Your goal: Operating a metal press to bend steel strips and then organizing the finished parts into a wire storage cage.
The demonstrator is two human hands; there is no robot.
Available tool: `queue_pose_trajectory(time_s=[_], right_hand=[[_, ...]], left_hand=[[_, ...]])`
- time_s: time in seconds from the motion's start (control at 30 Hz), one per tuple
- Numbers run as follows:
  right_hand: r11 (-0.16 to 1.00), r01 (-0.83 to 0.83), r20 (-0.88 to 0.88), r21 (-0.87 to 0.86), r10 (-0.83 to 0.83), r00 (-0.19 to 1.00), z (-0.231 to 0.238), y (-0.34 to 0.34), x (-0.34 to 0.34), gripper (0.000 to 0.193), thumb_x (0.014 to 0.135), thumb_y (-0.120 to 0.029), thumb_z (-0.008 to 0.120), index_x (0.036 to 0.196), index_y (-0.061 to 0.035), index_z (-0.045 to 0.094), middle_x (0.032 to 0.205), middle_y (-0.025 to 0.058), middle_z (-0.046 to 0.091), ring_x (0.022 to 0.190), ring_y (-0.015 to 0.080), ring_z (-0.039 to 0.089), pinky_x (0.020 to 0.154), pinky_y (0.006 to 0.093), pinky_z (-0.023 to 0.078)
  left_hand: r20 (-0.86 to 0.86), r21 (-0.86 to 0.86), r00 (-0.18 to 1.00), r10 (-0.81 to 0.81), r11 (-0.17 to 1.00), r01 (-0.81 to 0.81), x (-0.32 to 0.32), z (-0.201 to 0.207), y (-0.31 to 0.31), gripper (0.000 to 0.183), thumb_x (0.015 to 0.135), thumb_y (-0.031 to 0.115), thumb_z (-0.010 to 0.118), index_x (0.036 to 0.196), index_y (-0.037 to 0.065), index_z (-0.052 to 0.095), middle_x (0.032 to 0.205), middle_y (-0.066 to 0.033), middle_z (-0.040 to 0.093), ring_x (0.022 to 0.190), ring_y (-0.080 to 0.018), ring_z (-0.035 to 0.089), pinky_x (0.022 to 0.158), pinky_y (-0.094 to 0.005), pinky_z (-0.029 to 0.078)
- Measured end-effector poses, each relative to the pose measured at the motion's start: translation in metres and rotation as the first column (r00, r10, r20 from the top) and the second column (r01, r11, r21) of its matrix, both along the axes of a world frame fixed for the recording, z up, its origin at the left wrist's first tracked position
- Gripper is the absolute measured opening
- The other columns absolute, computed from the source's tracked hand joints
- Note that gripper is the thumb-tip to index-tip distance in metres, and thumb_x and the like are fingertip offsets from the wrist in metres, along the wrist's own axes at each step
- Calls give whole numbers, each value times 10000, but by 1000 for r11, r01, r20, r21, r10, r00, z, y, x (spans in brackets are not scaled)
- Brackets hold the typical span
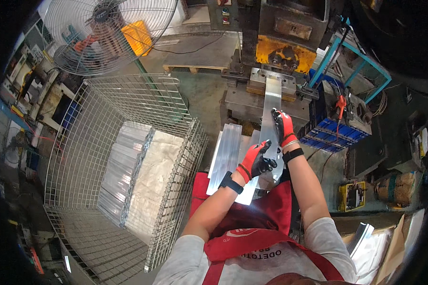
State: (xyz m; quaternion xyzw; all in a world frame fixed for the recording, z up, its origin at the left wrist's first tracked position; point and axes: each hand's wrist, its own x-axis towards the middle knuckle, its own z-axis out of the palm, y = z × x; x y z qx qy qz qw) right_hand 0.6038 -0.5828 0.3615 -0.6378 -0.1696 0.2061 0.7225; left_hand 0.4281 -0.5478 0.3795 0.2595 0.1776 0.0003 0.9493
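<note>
A grey-green concrete-like floor [205, 92] runs toward a low wooden platform [202, 54] at the far side. A large round fan [104, 13] stands far left; to the right are a turquoise frame [326, 61], a blue crate [325, 137] and, nearer, a yellow basket [341, 197].

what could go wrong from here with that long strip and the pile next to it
The right hand is on the long metal strip, whose far end lies over the die block; fingers could get pinched if they move under the yellow machine part above and it descends.

The strip's long, thin edges might cut if it slips through the gloves.

The flat strips beside the left hand lie unevenly and could slide.
</note>
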Motion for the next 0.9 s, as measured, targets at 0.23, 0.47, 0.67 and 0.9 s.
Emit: queue_pose_trajectory(time_s=[0.23, 0.47, 0.67, 0.9], right_hand=[[995, -20, 39, 99, 17, 999, -5, 1, -1, 120, 813, -164, 542, 778, -77, 616, 698, -57, 507, 624, 44, 434, 572, 213, 361], [993, 30, 654, -116, 53, 755, -17, -52, -38, 300, 862, -153, 412, 1053, 47, 526, 1004, 109, 586, 913, 183, 557, 786, 300, 427], [989, 38, -260, 141, 0, 966, -26, -65, -129, 247, 858, -174, 457, 1003, 16, 521, 874, 54, 573, 623, 102, 479, 537, 242, 394], [949, -314, -315, -28, 290, 904, -15, -63, -153, 206, 814, -246, 551, 903, -61, 534, 684, -50, 455, 587, 47, 389, 537, 202, 328]], left_hand=[[51, -41, 997, -59, 997, 61, -8, 2, 0, 281, 843, 375, 474, 1051, 192, 424, 663, -164, 595, 494, -233, 593, 403, -285, 460], [-39, 659, 998, 42, 752, -6, -51, 6, -10, 409, 776, 322, 590, 1045, 23, 511, 897, -99, 599, 675, -170, 589, 550, -270, 471], [-279, 943, 940, 195, -130, 307, -106, 24, -31, 961, 607, 477, 663, 1286, -1, 179, 1093, -228, 464, 915, -339, 535, 762, -384, 440], [-387, 876, 858, 338, -156, 457, -128, -16, -25, 849, 646, 501, 607, 1211, -14, 237, 1020, -256, 479, 751, -357, 566, 610, -411, 462]])
